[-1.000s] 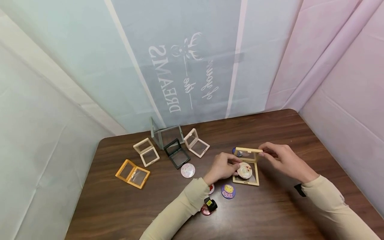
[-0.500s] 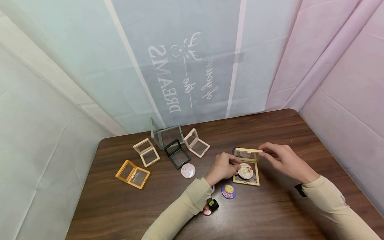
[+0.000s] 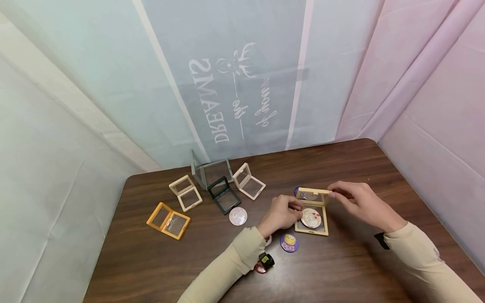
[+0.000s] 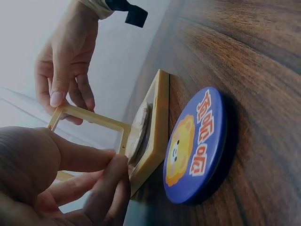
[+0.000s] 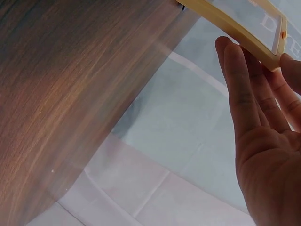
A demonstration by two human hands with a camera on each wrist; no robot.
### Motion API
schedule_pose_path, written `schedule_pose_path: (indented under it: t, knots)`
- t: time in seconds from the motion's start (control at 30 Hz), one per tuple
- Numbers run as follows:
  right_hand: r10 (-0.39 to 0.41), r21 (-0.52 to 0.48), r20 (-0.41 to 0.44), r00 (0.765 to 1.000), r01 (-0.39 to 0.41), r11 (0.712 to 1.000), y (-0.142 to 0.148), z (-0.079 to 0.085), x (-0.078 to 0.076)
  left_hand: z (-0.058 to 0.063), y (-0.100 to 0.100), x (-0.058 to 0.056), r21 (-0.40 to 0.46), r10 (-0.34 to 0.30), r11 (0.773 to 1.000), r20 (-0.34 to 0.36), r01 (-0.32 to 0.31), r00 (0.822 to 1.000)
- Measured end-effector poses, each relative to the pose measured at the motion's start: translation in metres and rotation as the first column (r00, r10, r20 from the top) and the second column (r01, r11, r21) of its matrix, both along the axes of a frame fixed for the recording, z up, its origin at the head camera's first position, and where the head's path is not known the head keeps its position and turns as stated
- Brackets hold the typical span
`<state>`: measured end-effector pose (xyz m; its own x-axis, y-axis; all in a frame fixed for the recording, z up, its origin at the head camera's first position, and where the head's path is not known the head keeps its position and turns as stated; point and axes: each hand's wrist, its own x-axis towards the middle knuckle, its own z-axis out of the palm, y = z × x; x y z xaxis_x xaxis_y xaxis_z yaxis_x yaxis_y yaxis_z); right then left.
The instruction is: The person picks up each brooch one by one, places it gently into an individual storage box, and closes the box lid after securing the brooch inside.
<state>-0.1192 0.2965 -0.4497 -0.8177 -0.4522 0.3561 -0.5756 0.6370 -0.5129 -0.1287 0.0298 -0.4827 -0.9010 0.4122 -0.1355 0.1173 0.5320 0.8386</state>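
A pale yellow floating display frame [image 3: 326,221] stands open on the table, its lid raised. My right hand [image 3: 361,205] pinches the raised lid's right corner between thumb and fingers; the right wrist view shows the thumb on the frame's edge [image 5: 235,33]. Over the lower half's clear film lies a round pin badge [image 3: 312,218] with a pale picture. My left hand [image 3: 281,213] pinches the badge's left edge; in the left wrist view its thumb and index fingertips [image 4: 115,160] meet beside the badge [image 4: 139,132]. A purple badge with a yellow lion [image 3: 289,243] lies just in front.
Other open display frames stand left: orange [image 3: 168,221], cream [image 3: 185,193], black [image 3: 224,195], grey-green [image 3: 216,170], pale pink [image 3: 249,181]. A pink badge [image 3: 238,216] lies near them. A blue badge [image 3: 297,191] is behind the lid; a red one [image 3: 259,268] is partly under the left wrist.
The round badge has shifted slightly right and lies flatter over the film. Both hands keep nearly the same places, and the lid stays raised.
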Motion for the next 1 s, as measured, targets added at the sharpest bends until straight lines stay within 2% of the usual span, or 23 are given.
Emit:
schedule_pose_path:
  t: [0.23,0.5,0.77,1.0]
  knots:
    - [-0.011,0.030,-0.001,1.000,0.011,0.999,0.000,0.003,0.001,0.004,-0.006,0.002,-0.035,-0.008,0.999,0.053,0.009,0.999]
    - [-0.014,0.045,-0.003,1.000,0.014,0.999,-0.001,0.005,0.006,0.005,-0.005,0.006,-0.151,-0.037,0.987,0.106,0.053,0.994]
    - [-0.016,0.060,-0.014,1.000,0.016,0.998,0.001,0.005,0.014,0.002,0.000,0.006,-0.194,-0.070,0.977,0.085,0.086,0.994]
    - [0.018,0.050,-0.010,1.000,-0.018,0.999,0.005,0.005,0.020,0.002,0.005,0.004,-0.243,-0.086,0.964,0.082,0.104,0.993]
